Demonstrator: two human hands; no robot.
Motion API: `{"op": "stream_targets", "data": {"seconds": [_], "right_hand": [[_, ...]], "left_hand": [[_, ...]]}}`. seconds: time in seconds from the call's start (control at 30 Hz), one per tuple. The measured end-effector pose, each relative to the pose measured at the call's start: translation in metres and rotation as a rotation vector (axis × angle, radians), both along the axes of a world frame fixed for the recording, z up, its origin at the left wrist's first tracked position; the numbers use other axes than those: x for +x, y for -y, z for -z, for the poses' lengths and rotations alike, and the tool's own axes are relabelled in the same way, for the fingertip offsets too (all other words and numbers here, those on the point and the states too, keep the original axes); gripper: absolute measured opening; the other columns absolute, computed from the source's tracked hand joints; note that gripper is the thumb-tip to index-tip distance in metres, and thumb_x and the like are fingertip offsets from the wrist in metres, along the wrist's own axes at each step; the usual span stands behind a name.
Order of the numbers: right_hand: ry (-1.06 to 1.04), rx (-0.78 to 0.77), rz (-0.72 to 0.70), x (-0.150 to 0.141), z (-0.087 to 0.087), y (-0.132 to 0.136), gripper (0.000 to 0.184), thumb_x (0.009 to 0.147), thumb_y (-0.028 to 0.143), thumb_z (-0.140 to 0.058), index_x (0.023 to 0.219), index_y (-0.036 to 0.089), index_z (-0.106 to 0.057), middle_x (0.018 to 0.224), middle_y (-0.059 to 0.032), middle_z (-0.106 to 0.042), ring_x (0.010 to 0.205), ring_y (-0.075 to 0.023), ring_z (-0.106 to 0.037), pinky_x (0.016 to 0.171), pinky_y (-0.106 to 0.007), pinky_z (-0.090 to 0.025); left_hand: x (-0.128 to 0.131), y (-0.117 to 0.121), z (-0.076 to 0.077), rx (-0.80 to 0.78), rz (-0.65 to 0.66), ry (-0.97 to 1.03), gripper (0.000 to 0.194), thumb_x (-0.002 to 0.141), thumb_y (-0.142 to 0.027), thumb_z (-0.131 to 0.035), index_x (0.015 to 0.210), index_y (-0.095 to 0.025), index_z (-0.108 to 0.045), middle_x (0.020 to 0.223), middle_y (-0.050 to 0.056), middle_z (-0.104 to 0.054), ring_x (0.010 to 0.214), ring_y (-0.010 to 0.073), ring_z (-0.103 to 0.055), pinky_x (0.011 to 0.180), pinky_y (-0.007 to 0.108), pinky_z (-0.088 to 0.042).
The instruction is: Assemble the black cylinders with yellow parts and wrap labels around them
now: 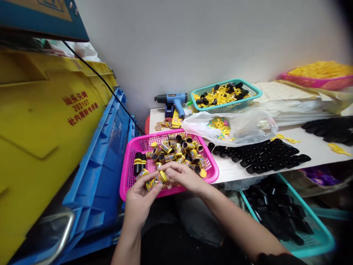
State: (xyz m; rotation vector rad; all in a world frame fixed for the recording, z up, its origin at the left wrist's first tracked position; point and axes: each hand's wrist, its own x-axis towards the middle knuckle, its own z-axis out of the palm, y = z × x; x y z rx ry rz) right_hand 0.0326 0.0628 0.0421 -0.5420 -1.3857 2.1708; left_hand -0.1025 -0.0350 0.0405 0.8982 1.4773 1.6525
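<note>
My left hand (140, 197) is closed around a small labelled bottle with a yellow cap (156, 180), held tilted over the near edge of a pink basket (213, 171). From the other side, the bent fingers of my right hand (180, 175) press on the bottle's yellow cap end. Behind my hands the basket holds many small labelled bottles (179, 149), some showing black open ends and some yellow caps. A few black bottles with yellow caps (138, 165) stand along its left side.
Left of the basket are stacked yellow (49, 121) and blue crates (104, 162). A heat gun (173, 99) stands behind. Rows of black cylinders (256, 156), a plastic bag (245, 125) and a teal basket (201, 108) lie right; another teal basket (325, 235) sits below the table.
</note>
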Motion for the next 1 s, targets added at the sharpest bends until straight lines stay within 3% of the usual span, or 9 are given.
{"op": "stream_targets", "data": {"seconds": [0.1, 0.17, 0.37, 0.53, 0.63, 0.73, 0.8, 0.9, 1.0], "right_hand": [[-0.142, -0.255, -0.131, -0.001, 0.008, 0.004, 0.043, 0.075, 0.044, -0.073, 0.107, 0.019, -0.062, 0.080, 0.0011, -0.063, 0.059, -0.0059, -0.057, 0.054, -0.017, -0.046], [-0.201, -0.331, -0.183, -0.003, 0.013, 0.004, 0.039, 0.076, 0.040, -0.074, 0.106, 0.018, -0.062, 0.079, 0.0009, -0.063, 0.056, -0.0050, -0.056, 0.052, -0.015, -0.046], [-0.212, -0.314, -0.167, -0.007, 0.021, 0.007, 0.035, 0.075, 0.036, -0.075, 0.100, 0.017, -0.061, 0.078, 0.0016, -0.063, 0.051, -0.0040, -0.055, 0.047, -0.014, -0.048], [-0.128, -0.260, -0.116, -0.010, 0.019, 0.007, 0.038, 0.070, 0.037, -0.079, 0.094, 0.017, -0.058, 0.070, 0.0046, -0.061, 0.044, -0.0034, -0.052, 0.042, -0.014, -0.045], [-0.115, -0.217, -0.162, -0.008, 0.014, 0.002, 0.042, 0.070, 0.042, -0.078, 0.096, 0.017, -0.058, 0.072, 0.0041, -0.060, 0.045, -0.0036, -0.050, 0.041, -0.014, -0.042], [-0.087, -0.062, -0.130, -0.004, 0.004, -0.002, 0.048, 0.078, 0.055, -0.065, 0.108, 0.018, -0.057, 0.079, 0.0006, -0.060, 0.056, -0.0076, -0.055, 0.049, -0.019, -0.045], [-0.012, 0.184, -0.024, -0.002, -0.002, 0.001, 0.052, 0.077, 0.057, -0.065, 0.114, 0.020, -0.057, 0.089, -0.0026, -0.060, 0.072, -0.0126, -0.059, 0.062, -0.025, -0.049], [0.115, 0.555, 0.195, -0.003, -0.005, 0.013, 0.054, 0.068, 0.043, -0.078, 0.114, 0.023, -0.059, 0.106, -0.0057, -0.060, 0.095, -0.0193, -0.058, 0.082, -0.032, -0.048], [0.091, 0.533, 0.315, -0.005, -0.003, 0.023, 0.045, 0.072, 0.035, -0.076, 0.112, 0.024, -0.057, 0.100, -0.0047, -0.063, 0.089, -0.0175, -0.061, 0.076, -0.030, -0.050]], "left_hand": [[0.002, 0.001, 0.000, 0.002, 0.044, 0.048, 0.029, 0.062, -0.025, -0.082, 0.090, -0.024, -0.076, 0.094, 0.003, -0.077, 0.087, 0.0181, -0.071, 0.078, 0.024, -0.057], [0.002, 0.002, 0.000, -0.002, 0.066, 0.066, 0.028, 0.062, -0.023, -0.082, 0.089, -0.023, -0.076, 0.096, 0.004, -0.077, 0.090, 0.0184, -0.071, 0.079, 0.023, -0.057], [0.001, 0.006, 0.008, 0.003, 0.072, 0.113, 0.025, 0.064, -0.021, -0.081, 0.088, -0.024, -0.076, 0.093, 0.002, -0.077, 0.088, 0.0158, -0.071, 0.078, 0.021, -0.056], [-0.002, 0.005, 0.015, -0.001, 0.094, 0.136, 0.026, 0.066, -0.021, -0.080, 0.091, -0.023, -0.075, 0.097, 0.003, -0.076, 0.091, 0.0170, -0.069, 0.081, 0.023, -0.055], [-0.002, 0.003, 0.013, 0.017, 0.148, 0.193, 0.027, 0.067, -0.021, -0.080, 0.093, -0.022, -0.073, 0.097, 0.003, -0.075, 0.091, 0.0164, -0.069, 0.081, 0.023, -0.053], [0.001, 0.003, 0.008, 0.070, 0.217, 0.343, 0.024, 0.076, -0.028, -0.072, 0.100, -0.023, -0.068, 0.100, 0.004, -0.072, 0.091, 0.0174, -0.067, 0.082, 0.027, -0.053], [0.002, 0.004, 0.006, 0.102, 0.213, 0.433, 0.027, 0.080, -0.031, -0.065, 0.107, -0.025, -0.064, 0.106, 0.004, -0.069, 0.095, 0.0193, -0.066, 0.086, 0.032, -0.052], [-0.001, 0.006, 0.005, 0.115, 0.195, 0.451, 0.033, 0.081, -0.031, -0.063, 0.113, -0.026, -0.063, 0.113, 0.005, -0.067, 0.101, 0.0218, -0.065, 0.090, 0.035, -0.051], [-0.011, 0.010, 0.008, 0.100, 0.203, 0.366, 0.031, 0.081, -0.032, -0.064, 0.110, -0.023, -0.069, 0.112, 0.007, -0.070, 0.104, 0.0238, -0.065, 0.091, 0.034, -0.052]]}}
